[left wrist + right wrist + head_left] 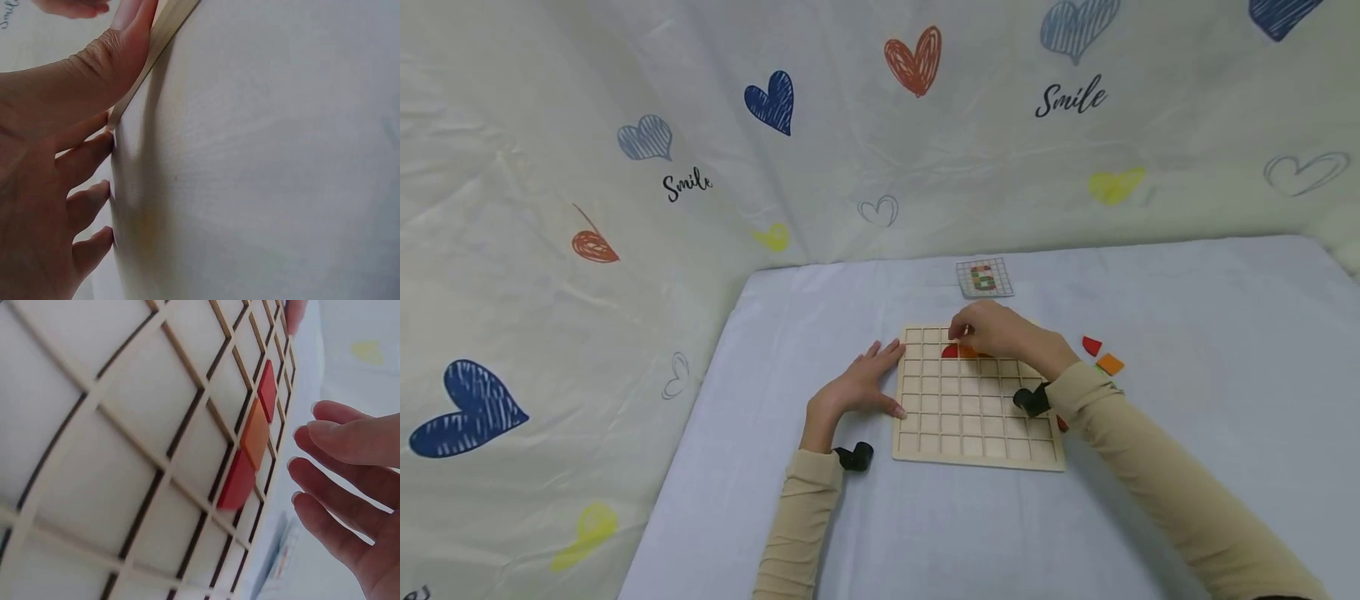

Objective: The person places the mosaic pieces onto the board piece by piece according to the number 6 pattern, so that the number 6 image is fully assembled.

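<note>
A wooden grid board point(940, 450) lies on the table. My left hand point(867, 383) has its fingers spread at the board's left side, its thumb touching the edge. Over the board's upper rows is my right hand point(1000, 329); the right wrist view shows its fingers point(331, 487) loosely bent, apart from the pieces and holding nothing. Three pieces sit side by side in the grid: a red rounded one point(267, 392), an orange square point(255, 434) and another red rounded one point(237, 481). In the head view, the right hand partly covers them.
Behind the board lies a pattern card point(985, 277) with a coloured figure on a grid. To the right are a loose red piece point(1092, 345), an orange square point(1109, 364) and a sliver of green. Another red piece point(1062, 423) shows beside the right sleeve.
</note>
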Demonstrator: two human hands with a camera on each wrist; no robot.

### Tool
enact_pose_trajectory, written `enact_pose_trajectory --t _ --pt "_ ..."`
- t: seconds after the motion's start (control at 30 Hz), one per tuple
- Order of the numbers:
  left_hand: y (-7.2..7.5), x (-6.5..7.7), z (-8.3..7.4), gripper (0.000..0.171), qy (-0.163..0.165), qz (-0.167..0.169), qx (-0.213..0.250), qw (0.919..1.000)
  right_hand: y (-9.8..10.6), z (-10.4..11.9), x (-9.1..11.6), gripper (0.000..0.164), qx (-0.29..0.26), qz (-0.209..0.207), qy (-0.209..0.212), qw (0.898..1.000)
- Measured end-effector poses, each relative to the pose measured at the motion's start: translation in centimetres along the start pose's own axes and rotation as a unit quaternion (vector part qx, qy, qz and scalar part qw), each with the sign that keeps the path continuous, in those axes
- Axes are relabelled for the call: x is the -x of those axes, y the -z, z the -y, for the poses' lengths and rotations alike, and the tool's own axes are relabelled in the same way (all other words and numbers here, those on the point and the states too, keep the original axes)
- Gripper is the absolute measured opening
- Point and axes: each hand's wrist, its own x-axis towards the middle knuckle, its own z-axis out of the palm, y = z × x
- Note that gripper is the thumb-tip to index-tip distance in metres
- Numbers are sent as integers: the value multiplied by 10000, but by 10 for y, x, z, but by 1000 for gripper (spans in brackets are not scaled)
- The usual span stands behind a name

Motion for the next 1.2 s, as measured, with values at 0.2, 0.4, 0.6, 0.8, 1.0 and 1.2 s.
enact_pose_trajectory --t 0.2,0.4,0.6,0.8,1.0,1.2 --pt "0 0 1 115 9 3 74 10000 10 -8 17 13 126 -86 -120 9998" --pt "0 0 2 115 8 -4 85 10000 16 -19 34 11 330 -198 -248 9990" --pt "-1 -1 1 115 37 -6 7 10000 21 -31 52 14 321 -120 -749 9966" --pt "-1 -1 -2 115 27 1 -45 10000 25 -45 71 13 364 -164 -766 9963" --pt "-1 0 -1 114 30 3 90 10000 27 -51 86 14 346 -186 -856 9955" --pt "-1 1 0 115 47 31 141 9999 27 -54 97 15 336 -204 -909 9951"
